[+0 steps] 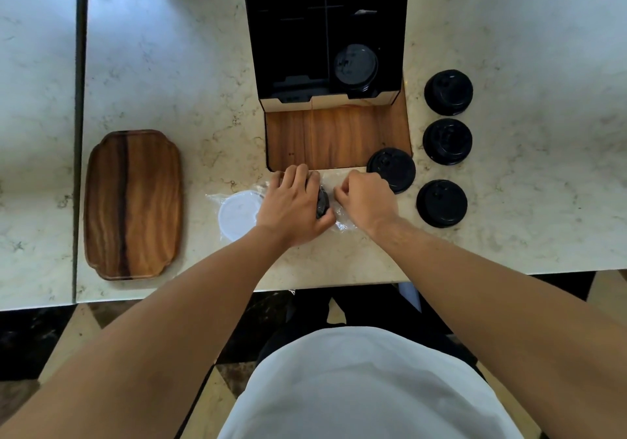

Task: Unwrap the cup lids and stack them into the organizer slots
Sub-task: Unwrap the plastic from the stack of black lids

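Observation:
My left hand [292, 205] grips a stack of black lids [322, 204] that lies on its side in clear plastic wrap [342, 219] on the counter. My right hand [364, 197] pinches the wrap at the stack's right end. A white lid in its wrap [235, 214] lies just left of my left hand. The black organizer [325, 31] with a wooden base stands behind; one stack of black lids [355, 65] sits in its right slot. A black lid stack [392, 170] stands at the organizer's front right corner, beside my right hand.
Three more black lid stacks [448, 92], [447, 141], [441, 203] stand in a column on the marble counter [190, 65] to the right. A wooden tray [133, 204] lies at the left. The counter's front edge runs just below my forearms.

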Available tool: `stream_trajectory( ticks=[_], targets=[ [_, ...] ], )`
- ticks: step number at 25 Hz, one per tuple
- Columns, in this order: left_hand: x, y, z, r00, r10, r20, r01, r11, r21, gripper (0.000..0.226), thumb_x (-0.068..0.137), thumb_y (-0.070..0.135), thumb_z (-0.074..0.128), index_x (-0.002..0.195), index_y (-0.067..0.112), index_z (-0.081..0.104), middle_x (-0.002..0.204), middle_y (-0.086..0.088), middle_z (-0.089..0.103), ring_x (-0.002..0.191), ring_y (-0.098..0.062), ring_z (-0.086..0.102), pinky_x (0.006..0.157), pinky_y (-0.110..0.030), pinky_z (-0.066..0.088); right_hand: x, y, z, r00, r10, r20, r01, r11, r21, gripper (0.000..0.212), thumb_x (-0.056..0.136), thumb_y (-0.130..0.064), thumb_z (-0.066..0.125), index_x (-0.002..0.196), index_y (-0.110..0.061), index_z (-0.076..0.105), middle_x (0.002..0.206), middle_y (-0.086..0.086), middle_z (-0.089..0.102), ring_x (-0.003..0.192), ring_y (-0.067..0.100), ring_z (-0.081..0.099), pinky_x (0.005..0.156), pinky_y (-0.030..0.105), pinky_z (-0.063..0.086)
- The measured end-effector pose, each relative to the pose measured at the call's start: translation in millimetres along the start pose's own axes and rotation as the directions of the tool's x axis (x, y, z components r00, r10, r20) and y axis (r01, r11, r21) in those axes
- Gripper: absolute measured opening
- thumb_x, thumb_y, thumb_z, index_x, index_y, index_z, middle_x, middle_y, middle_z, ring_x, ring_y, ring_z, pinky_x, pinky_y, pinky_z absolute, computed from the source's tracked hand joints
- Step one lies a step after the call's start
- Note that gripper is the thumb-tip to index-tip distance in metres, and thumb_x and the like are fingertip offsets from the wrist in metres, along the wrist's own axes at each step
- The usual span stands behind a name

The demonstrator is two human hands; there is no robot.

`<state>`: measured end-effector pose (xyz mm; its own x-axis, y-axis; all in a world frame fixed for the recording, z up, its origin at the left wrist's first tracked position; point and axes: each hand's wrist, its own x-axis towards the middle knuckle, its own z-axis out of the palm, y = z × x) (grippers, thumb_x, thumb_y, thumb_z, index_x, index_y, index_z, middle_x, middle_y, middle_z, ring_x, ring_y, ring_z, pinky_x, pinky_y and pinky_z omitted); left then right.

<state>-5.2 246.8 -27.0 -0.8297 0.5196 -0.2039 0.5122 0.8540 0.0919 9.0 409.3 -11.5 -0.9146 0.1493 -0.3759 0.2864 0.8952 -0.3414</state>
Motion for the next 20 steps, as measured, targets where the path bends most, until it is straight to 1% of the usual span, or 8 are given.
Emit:
stream_trajectory(
  ticks=[2, 6, 9, 11, 13, 16, 18, 20],
  targets=[
    [0.1, -0.3, 0.9, 1.000, -0.002, -0.007, 0.002, 1.000, 0.003, 0.070, 0.090, 0.061, 0.040, 0.131, 0.006, 0.053, 0.129, -0.015, 0.054, 0.118, -0.033, 0.050, 0.103, -0.048, 0.039, -1.6, 0.9, 0.4, 0.999, -0.046, -0.003, 0.045, 0.997, -0.061, 0.033, 0.103, -0.036, 0.054, 0.104, -0.010, 0.073, 0.092, 0.009, 0.074, 0.082, 0.029, 0.071, 0.063, 0.036, 0.053],
    [-0.1, -0.1, 1.2, 1.000, -0.004, -0.008, 0.004, 1.000, 0.011, 0.071, 0.090, 0.062, 0.040, 0.132, 0.006, 0.052, 0.130, -0.015, 0.054, 0.118, -0.033, 0.050, 0.103, -0.048, 0.039, -3.9, 5.1, -4.3, 0.995, -0.098, 0.021, 0.099, 0.994, -0.036, 0.029, 0.101, -0.036, 0.059, 0.106, -0.011, 0.074, 0.095, 0.009, 0.075, 0.084, 0.028, 0.072, 0.070, 0.038, 0.059],
    [-0.4, -0.3, 1.4, 1.000, -0.003, -0.007, 0.003, 1.000, 0.006, 0.071, 0.089, 0.062, 0.041, 0.132, 0.006, 0.053, 0.130, -0.015, 0.054, 0.118, -0.034, 0.050, 0.103, -0.049, 0.040, -4.7, 3.8, -6.8, 0.993, -0.105, 0.048, 0.107, 0.993, -0.056, 0.022, 0.099, -0.027, 0.061, 0.108, -0.012, 0.075, 0.098, 0.009, 0.075, 0.086, 0.029, 0.072, 0.073, 0.038, 0.059],
    [-1.1, -0.1, 1.3, 1.000, -0.001, -0.014, 0.002, 1.000, 0.002, 0.072, 0.089, 0.062, 0.041, 0.132, 0.006, 0.053, 0.129, -0.016, 0.054, 0.118, -0.034, 0.051, 0.103, -0.049, 0.040, -6.5, 4.2, -8.1, 0.996, -0.082, 0.032, 0.083, 0.996, -0.038, 0.019, 0.097, -0.022, 0.061, 0.104, -0.011, 0.075, 0.096, 0.009, 0.075, 0.085, 0.029, 0.072, 0.072, 0.040, 0.060],
    [-1.0, 0.2, 0.8, 1.000, -0.003, -0.016, 0.003, 1.000, -0.002, 0.073, 0.089, 0.063, 0.041, 0.132, 0.006, 0.053, 0.130, -0.016, 0.054, 0.118, -0.034, 0.051, 0.103, -0.050, 0.040, -8.1, 10.3, -8.7, 0.999, -0.040, 0.011, 0.040, 0.999, 0.008, 0.017, 0.097, -0.022, 0.062, 0.100, -0.010, 0.074, 0.093, 0.008, 0.074, 0.082, 0.027, 0.070, 0.072, 0.042, 0.061],
    [-0.7, 0.3, 0.8, 1.000, -0.010, 0.006, 0.010, 1.000, 0.004, 0.073, 0.090, 0.064, 0.039, 0.135, 0.008, 0.051, 0.133, -0.014, 0.052, 0.122, -0.033, 0.049, 0.107, -0.049, 0.038, -11.4, 29.6, -14.5, 0.998, 0.028, -0.060, -0.022, 0.995, 0.102, 0.017, 0.097, -0.021, 0.061, 0.097, -0.009, 0.073, 0.090, 0.005, 0.074, 0.080, 0.022, 0.069, 0.074, 0.043, 0.060],
    [-0.5, 0.0, 0.7, 1.000, -0.015, 0.012, 0.015, 1.000, 0.006, 0.074, 0.090, 0.065, 0.037, 0.136, 0.009, 0.050, 0.135, -0.013, 0.051, 0.124, -0.032, 0.048, 0.109, -0.049, 0.037, -13.9, 43.9, -18.8, 0.991, 0.073, -0.117, -0.055, 0.987, 0.150, 0.016, 0.097, -0.020, 0.062, 0.096, -0.009, 0.074, 0.088, 0.004, 0.074, 0.078, 0.019, 0.068, 0.075, 0.041, 0.060],
    [-0.4, -0.1, 1.0, 1.000, -0.014, 0.012, 0.014, 1.000, 0.013, 0.074, 0.090, 0.066, 0.037, 0.137, 0.009, 0.050, 0.135, -0.013, 0.051, 0.125, -0.032, 0.048, 0.109, -0.049, 0.037, -16.2, 50.8, -21.3, 0.986, 0.106, -0.127, -0.083, 0.982, 0.172, 0.016, 0.098, -0.019, 0.063, 0.100, -0.008, 0.074, 0.091, 0.005, 0.074, 0.081, 0.019, 0.066, 0.077, 0.038, 0.058]
  ],
)
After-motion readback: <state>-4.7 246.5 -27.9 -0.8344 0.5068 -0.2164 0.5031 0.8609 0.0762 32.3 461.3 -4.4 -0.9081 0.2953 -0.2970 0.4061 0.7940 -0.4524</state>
